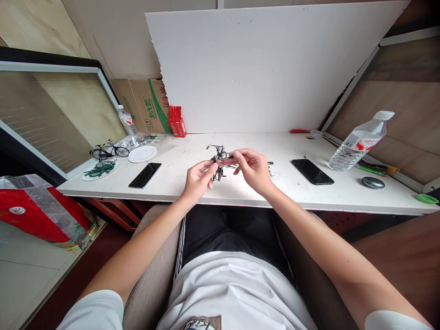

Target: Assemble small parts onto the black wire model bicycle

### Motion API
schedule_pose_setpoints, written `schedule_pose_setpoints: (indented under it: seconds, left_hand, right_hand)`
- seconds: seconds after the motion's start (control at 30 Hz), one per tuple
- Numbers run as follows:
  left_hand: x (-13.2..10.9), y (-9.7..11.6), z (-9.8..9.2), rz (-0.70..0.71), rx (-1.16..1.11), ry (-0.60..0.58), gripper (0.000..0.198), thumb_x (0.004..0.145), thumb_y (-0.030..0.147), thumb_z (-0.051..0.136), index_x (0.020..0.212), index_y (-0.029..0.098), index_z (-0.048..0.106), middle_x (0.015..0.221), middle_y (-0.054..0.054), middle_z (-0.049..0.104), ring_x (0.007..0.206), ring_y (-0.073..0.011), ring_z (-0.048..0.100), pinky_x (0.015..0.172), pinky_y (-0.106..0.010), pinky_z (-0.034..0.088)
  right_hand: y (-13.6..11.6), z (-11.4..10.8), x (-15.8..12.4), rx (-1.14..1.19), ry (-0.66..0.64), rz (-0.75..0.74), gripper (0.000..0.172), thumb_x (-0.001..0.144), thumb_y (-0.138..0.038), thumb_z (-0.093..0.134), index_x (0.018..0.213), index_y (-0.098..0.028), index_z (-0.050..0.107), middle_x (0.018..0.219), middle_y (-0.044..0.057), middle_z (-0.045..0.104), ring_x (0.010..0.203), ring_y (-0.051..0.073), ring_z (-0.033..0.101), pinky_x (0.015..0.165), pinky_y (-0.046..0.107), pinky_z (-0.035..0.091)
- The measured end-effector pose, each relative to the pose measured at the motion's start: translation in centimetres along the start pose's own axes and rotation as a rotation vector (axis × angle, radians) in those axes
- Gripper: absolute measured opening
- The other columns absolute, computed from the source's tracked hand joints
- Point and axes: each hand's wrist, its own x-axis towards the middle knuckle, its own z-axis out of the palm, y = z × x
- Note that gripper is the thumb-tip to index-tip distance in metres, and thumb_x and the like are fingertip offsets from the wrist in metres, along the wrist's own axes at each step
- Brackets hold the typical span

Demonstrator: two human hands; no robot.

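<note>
In the head view, my left hand (199, 180) is closed in a pinch over the middle of the white table (178, 183). It grips a small black model bicycle (219, 174), whose handlebar and wheel show around and behind my fingertips. My right hand (253, 169) faces it from the right, thumb and fingers pinched on a thin dark rod-like piece (231, 157) that points toward the left fingertips. Whether the rod touches the bicycle is hidden by the fingers. Small dark parts (270, 163) lie on the table just beyond my right hand.
At left stand a finished-looking model bicycle (109, 151), a plate of green parts (99, 170), a white plate (142, 153), a phone (145, 175), a water bottle (127, 121) and a red box (177, 122). At right are another phone (312, 172), a large bottle (360, 142) and a mouse (373, 182).
</note>
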Motion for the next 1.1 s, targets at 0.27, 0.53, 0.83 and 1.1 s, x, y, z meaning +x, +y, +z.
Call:
schedule_pose_setpoints:
  seconds: [0.27,0.53,0.83,1.1]
  left_hand:
    - [0.5,-1.0,-0.5,0.015,-0.008,-0.01,0.049,0.086,0.058,0.085,0.11,0.016,0.08,0.073,-0.001,0.071,0.045,-0.0072,0.052,0.046,-0.024,0.042]
    - [0.3,-0.5,-0.2,0.022,0.017,0.002,0.049,0.085,0.058,0.086,0.108,0.015,0.079,0.101,-0.011,0.082,0.046,-0.006,0.053,0.047,-0.026,0.044]
    - [0.2,-0.2,-0.5,0.06,0.067,0.004,0.045,0.089,0.055,0.083,0.107,0.015,0.081,0.118,-0.017,0.083,0.048,-0.0053,0.049,0.045,-0.025,0.038]
    - [0.2,-0.9,-0.3,0.067,0.074,-0.012,0.047,0.087,0.059,0.084,0.107,0.016,0.083,0.116,-0.016,0.083,0.079,-0.021,0.075,0.058,-0.027,0.052]
  right_hand:
    - [0.3,0.0,0.0,0.011,0.011,-0.006,0.049,0.096,-0.07,0.07,0.102,-0.022,0.076,0.094,0.009,0.084,0.097,0.03,0.084,0.062,0.034,0.066]
    - [1.0,-0.2,0.1,-0.026,0.016,0.022,0.052,0.095,-0.072,0.07,0.101,-0.021,0.077,0.094,0.011,0.084,0.093,0.03,0.084,0.06,0.033,0.064]
    - [1.3,-1.2,0.2,-0.171,-0.085,0.03,0.048,0.099,-0.068,0.068,0.099,-0.021,0.077,0.089,0.009,0.085,0.086,0.026,0.083,0.059,0.031,0.062]
    - [1.9,-1.5,0.2,-0.122,-0.1,-0.056,0.04,0.099,-0.062,0.072,0.105,-0.023,0.072,0.098,0.01,0.083,0.097,0.028,0.082,0.066,0.036,0.065]
